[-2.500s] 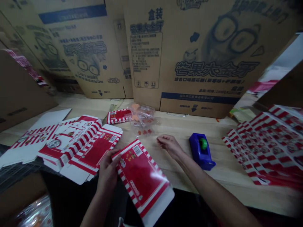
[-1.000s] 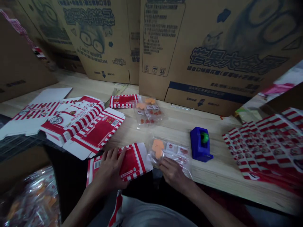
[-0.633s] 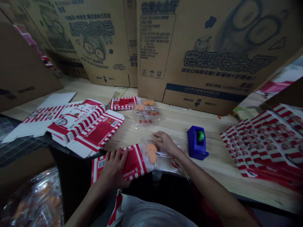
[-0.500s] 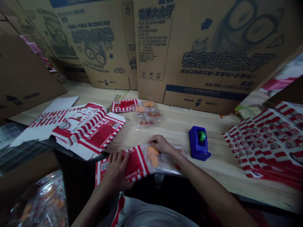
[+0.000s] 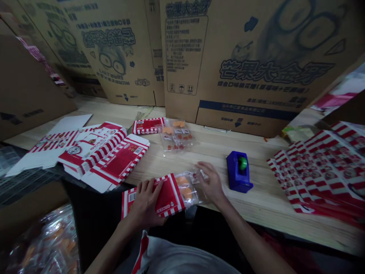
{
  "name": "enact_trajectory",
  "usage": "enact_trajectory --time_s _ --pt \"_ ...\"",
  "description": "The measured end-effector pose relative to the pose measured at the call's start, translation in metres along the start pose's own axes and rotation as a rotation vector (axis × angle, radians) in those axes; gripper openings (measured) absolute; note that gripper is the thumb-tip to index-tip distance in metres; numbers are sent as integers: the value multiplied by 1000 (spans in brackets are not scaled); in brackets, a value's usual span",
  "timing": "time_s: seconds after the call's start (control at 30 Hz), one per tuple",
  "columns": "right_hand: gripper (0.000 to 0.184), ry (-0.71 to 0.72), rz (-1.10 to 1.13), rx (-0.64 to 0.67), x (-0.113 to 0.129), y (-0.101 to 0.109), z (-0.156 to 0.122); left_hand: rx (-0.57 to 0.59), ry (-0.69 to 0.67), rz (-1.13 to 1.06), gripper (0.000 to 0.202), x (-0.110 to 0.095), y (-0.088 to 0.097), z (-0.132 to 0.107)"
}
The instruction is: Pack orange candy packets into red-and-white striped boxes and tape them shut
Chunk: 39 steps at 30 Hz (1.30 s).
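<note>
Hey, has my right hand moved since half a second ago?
Yes. The right hand has shifted to the right and slightly nearer you, closer to the blue tape dispenser, which stays put on the table.

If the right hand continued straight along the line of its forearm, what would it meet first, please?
Most likely the clear bags with orange and red pieces, lying ahead on the table. Depth is unclear, so the right hand might pass above them.

Smooth card box [image 5: 170,195] – shiny, crinkled plastic packet [image 5: 187,190] – smooth wood-grain table [image 5: 264,194], matt cardboard carton [image 5: 216,42].
</note>
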State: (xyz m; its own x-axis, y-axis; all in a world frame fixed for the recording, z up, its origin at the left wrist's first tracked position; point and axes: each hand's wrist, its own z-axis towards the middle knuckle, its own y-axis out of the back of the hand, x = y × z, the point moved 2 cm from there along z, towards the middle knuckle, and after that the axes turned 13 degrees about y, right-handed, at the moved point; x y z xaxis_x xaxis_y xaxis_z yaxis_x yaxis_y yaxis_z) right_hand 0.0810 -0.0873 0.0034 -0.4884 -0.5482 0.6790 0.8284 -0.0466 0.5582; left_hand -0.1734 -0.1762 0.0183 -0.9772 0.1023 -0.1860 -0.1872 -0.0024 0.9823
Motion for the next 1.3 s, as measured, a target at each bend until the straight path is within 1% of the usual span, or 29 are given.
enact_trajectory --time_s 0.03,0.07,0.13,0.17,0.23,0.3,0.4,0.47,0.5,0.53,0.6,0.63,0.67,0.7,0.73,0.8,0.83,0.9,0.97,1.0,1.13,1.23,1.3 --pt "35 -66 -36 -71 -8 12 -6 7 1 -7 97 1 0 0" --pt "44 -137 -60 -90 -15 23 -12 13 3 -10 97 2 0 0" --pt "55 -269 -33 -38 -22 35 -24 18 11 -9 97 1 -1 1" --pt "57 -322 24 -3 -20 35 -30 18 9 -7 97 -1 -1 2" --pt "58 -401 210 44 -8 27 -38 24 -9 -1 97 -7 -1 5" --pt "58 -439 420 74 11 11 -43 31 -38 0 99 -16 -3 7" --pt "56 -423 626 140 38 -9 -43 8 -65 -30 101 -25 -6 8" --pt "55 -403 680 137 47 -12 -43 -26 -52 -73 100 -29 -6 9" --pt "51 -389 661 85 50 -9 -44 -51 -27 -100 100 -30 -5 10" --pt "46 -366 609 -5 52 -5 -45 -82 12 -130 101 -32 -4 10" --pt "34 -305 454 -245 55 5 -49 -160 122 -186 105 -38 2 12" --pt "33 -283 401 -344 58 9 -52 -195 181 -211 108 -43 5 12" --pt "37 -280 396 -409 60 10 -56 -220 232 -236 111 -50 7 12" --pt "41 -299 435 -437 61 10 -59 -228 266 -266 115 -57 8 12" --pt "44 -335 494 -438 62 8 -61 -223 284 -304 118 -64 7 12" --pt "44 -408 584 -429 61 6 -65 -176 286 -424 118 -76 0 10" --pt "42 -431 601 -431 59 7 -67 -142 275 -507 113 -79 -5 10" --pt "41 -435 608 -414 51 12 -70 -54 246 -712 98 -81 -18 8" --pt "46 -416 617 -360 42 18 -76 39 220 -907 83 -79 -29 6" --pt "48 -409 619 -330 37 21 -80 77 210 -979 79 -78 -33 6" --pt "52 -396 598 -284 25 27 -97 173 167 -1147 74 -74 -40 5" --pt "55 -382 601 -269 22 27 -105 240 111 -1274 69 -72 -45 4" --pt "54 -365 593 -263 22 26 -108 281 84 -1335 66 -72 -48 3"
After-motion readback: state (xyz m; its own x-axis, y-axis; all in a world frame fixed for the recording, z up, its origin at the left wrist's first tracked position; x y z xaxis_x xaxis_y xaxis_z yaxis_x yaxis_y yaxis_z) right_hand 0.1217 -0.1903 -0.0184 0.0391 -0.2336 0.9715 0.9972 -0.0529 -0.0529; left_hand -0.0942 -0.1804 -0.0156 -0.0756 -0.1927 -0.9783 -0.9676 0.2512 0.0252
